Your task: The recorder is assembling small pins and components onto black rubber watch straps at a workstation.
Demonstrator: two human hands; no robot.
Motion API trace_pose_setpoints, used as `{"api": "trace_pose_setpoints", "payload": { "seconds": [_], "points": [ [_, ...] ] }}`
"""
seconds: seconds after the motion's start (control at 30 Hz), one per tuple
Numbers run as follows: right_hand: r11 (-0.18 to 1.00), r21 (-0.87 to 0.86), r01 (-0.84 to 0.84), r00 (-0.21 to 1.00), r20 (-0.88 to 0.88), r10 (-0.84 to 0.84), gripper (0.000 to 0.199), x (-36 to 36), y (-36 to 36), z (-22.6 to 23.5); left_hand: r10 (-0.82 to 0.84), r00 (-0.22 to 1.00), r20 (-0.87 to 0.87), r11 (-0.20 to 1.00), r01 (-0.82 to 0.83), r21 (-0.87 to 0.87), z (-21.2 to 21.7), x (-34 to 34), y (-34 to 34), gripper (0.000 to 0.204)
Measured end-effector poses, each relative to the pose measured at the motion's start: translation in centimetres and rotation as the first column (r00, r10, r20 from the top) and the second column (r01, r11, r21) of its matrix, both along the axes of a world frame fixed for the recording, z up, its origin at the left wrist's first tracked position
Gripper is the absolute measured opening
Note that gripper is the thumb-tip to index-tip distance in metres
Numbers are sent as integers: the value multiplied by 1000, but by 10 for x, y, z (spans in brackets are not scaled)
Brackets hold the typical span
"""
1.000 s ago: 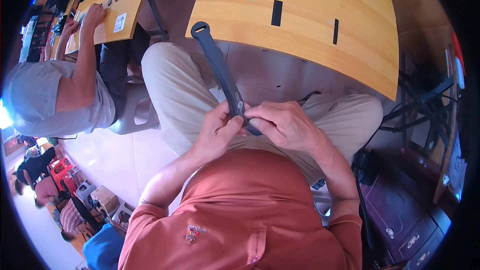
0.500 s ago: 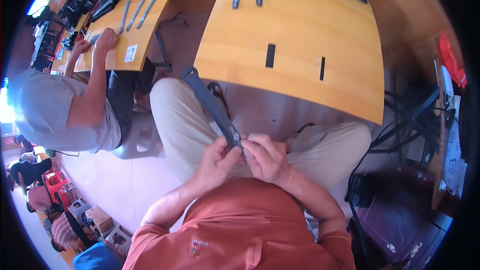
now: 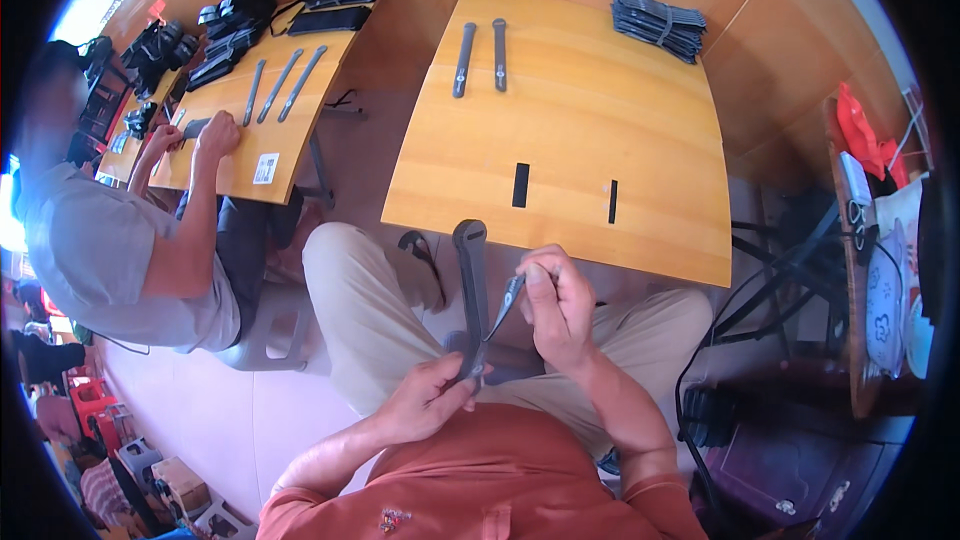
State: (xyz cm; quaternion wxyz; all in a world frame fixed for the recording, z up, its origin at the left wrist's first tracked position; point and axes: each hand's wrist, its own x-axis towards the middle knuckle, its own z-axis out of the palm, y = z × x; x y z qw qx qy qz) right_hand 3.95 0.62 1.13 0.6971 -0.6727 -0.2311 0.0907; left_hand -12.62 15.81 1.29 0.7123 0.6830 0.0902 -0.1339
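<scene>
Since a second ago the hands have drawn apart and the view has tipped up to take in more of the tabletop. Over the lap, the left hand (image 3: 430, 402) is closed around the lower end of a long dark grey strap (image 3: 470, 285), holding it upright so its rounded end stands free near the edge of the wooden table (image 3: 660, 180). The right hand (image 3: 560, 305) pinches a thin dark strip (image 3: 508, 302) that runs down to the strap, pulled taut at a slant, seemingly to peel or thread it. Two finished-looking straps (image 3: 480, 55) lie side by side at the far edge, two small black pieces (image 3: 520, 185) sit nearer, and a stack of dark flat packets (image 3: 660, 22) fills the corner. No open container shows; whether the packets hold anything cannot be told.
</scene>
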Motion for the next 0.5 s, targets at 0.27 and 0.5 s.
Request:
{"api": "trace_pose_setpoints", "payload": {
  "seconds": [0.27,0.5],
  "points": [
    [768,-29,639,662,530,-530,29,200,5,55,-147,984,-102,976,127,-179,-5,-13,22,23],
    [465,-110,879,287,899,-331,26,343,21,73,-34,974,-224,947,-40,-318,-30,-28,35,22]
  ]
}}
